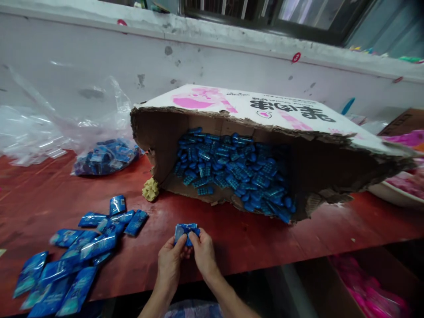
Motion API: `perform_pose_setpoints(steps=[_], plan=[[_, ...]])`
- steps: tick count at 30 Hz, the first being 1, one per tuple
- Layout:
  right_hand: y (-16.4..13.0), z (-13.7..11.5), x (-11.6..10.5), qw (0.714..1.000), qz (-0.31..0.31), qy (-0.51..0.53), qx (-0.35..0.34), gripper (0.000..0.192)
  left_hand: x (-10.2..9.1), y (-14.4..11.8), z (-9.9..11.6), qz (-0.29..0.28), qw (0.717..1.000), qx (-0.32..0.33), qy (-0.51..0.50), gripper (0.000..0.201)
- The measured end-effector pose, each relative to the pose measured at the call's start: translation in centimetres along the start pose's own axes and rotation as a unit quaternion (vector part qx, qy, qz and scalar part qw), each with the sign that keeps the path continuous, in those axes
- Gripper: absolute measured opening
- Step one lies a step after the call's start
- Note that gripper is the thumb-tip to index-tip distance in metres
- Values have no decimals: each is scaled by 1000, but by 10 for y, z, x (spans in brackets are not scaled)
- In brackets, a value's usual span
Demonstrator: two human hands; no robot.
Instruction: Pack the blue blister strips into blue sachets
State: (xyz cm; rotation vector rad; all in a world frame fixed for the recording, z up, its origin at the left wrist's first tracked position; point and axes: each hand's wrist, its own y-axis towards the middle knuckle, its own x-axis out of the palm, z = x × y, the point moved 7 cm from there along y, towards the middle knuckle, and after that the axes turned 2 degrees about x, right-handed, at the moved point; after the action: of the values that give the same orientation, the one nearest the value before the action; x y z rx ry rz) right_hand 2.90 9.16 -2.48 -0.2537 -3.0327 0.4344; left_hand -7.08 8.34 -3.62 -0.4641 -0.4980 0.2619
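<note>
A small blue packet [186, 228] is pinched between both hands near the table's front edge. My left hand [170, 256] grips its left side with the thumb on top. My right hand [202, 249] grips the right side the same way, and the fingertips beneath are partly hidden. Beyond the hands, a torn cardboard box [159, 154] lies on its side, its opening facing me. Inside it is a heap of small blue plastic pieces [232, 168]. To the left, several glossy blue packets [99, 247] lie in a loose pile on the red table.
A clear plastic bag [106, 154] with blue packets stands at the back left. A crumpled yellowish lump [150, 190] sits by the box's left corner. At the right are a bowl [394, 194] of pink items and, below the table, a box with pink pieces [367, 287].
</note>
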Motion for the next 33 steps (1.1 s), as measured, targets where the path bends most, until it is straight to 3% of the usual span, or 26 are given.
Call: perform_pose_setpoints(steps=[4,7,11,13,14,15,17,20,23,27,30,33], plan=[[-3,0,5,998,5,-54,-16,26,-5,2,1,9,1000,-10,5,29],[-4,-8,5,993,-5,-107,-52,26,-3,-2,4,-17,999,-51,2,34],[3,-41,6,953,-91,-246,-150,36,-8,-5,10,-32,995,-89,-7,38],[19,-62,1,931,-107,-295,-185,31,-14,-4,12,-21,995,-93,-14,37],[29,-77,-4,890,-69,-387,-231,24,-16,-4,12,-16,995,-95,-18,37],[41,-87,-10,876,-36,-417,-241,17,-18,-4,12,-15,995,-96,-23,35],[69,-98,-20,862,6,-447,-239,17,-18,-5,13,-19,994,-98,-40,30],[99,-96,-28,846,38,-482,-226,26,-17,-9,12,-3,992,-109,-68,17],[110,-85,-28,836,35,-500,-222,24,-17,-14,10,25,986,-141,-84,7],[120,-84,-26,836,6,-497,-232,20,-17,-17,6,35,981,-171,-89,15],[125,-93,-24,848,-21,-473,-237,17,-18,-15,7,40,982,-168,-81,19],[110,-101,-27,869,-44,-430,-241,21,-20,-11,10,49,985,-150,-72,20]])
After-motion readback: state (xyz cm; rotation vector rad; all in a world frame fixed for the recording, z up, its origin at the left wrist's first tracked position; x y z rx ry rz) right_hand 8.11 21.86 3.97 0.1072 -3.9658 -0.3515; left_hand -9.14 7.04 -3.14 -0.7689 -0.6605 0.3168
